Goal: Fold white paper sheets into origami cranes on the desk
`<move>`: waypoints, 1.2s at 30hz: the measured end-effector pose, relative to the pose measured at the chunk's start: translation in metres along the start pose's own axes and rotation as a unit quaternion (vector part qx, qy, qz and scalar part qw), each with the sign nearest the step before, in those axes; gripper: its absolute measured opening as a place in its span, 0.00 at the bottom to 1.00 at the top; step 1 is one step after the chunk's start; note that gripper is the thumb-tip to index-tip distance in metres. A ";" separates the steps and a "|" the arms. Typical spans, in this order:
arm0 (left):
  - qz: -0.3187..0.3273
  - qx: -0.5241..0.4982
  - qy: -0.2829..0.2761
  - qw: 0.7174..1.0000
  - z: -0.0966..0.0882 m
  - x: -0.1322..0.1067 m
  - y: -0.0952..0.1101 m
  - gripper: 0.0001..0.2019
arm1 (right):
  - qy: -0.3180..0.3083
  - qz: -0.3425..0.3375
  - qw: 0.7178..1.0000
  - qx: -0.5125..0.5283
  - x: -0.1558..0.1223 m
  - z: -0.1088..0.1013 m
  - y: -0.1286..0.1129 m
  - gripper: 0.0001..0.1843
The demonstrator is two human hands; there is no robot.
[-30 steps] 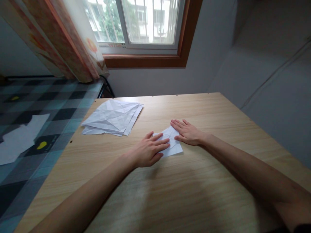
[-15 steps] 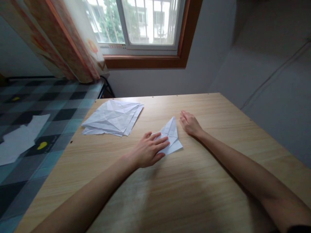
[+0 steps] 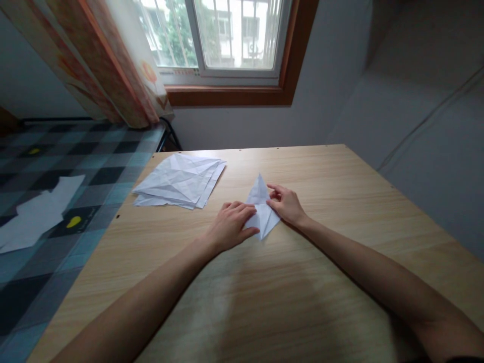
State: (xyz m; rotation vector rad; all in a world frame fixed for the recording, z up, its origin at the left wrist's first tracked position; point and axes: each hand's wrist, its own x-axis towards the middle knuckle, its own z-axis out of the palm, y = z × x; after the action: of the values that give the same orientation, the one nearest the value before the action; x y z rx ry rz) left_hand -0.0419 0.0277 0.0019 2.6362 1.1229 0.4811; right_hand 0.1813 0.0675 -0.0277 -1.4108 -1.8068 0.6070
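Note:
A small folded sheet of white paper (image 3: 265,218) lies on the wooden table between my two hands, one point facing the window and another facing me. My left hand (image 3: 235,225) is closed on its left edge, thumb below and fingers above, hiding that side. On the right edge, my right hand (image 3: 286,203) pinches the paper between thumb and fingers. Crease lines run across the folded sheet.
Several creased white sheets (image 3: 183,181) lie stacked at the table's far left. More white paper (image 3: 36,219) rests on a checked bedspread (image 3: 22,307) beyond the table's left edge. A window (image 3: 238,40) and curtain (image 3: 124,75) are behind.
The folded paper has turned so its points face the window and me. My right hand has come in from the right and taken its right edge; my left fingers have drawn together on the left.

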 end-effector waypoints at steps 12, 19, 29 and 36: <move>-0.120 -0.048 0.085 0.988 0.003 0.010 -0.021 0.17 | -0.064 -0.072 0.993 0.067 -0.002 -0.012 0.000 0.13; -0.056 -0.037 0.090 0.994 -0.001 0.004 -0.017 0.10 | -0.088 -0.226 0.970 -0.031 -0.012 -0.020 0.007 0.16; 0.032 0.132 -0.003 0.991 -0.008 -0.001 0.015 0.25 | -0.214 -0.260 0.908 -0.250 -0.033 -0.018 -0.019 0.43; 0.007 0.168 -0.017 0.986 -0.007 -0.006 0.024 0.39 | -0.271 -0.218 0.892 -0.289 -0.023 -0.014 -0.018 0.60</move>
State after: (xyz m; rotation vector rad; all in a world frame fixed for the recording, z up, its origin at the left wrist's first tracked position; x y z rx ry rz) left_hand -0.0330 0.0077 0.0153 2.9246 1.2740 0.2674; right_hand 0.1848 0.0391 -0.0121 -1.1739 -2.8265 0.2301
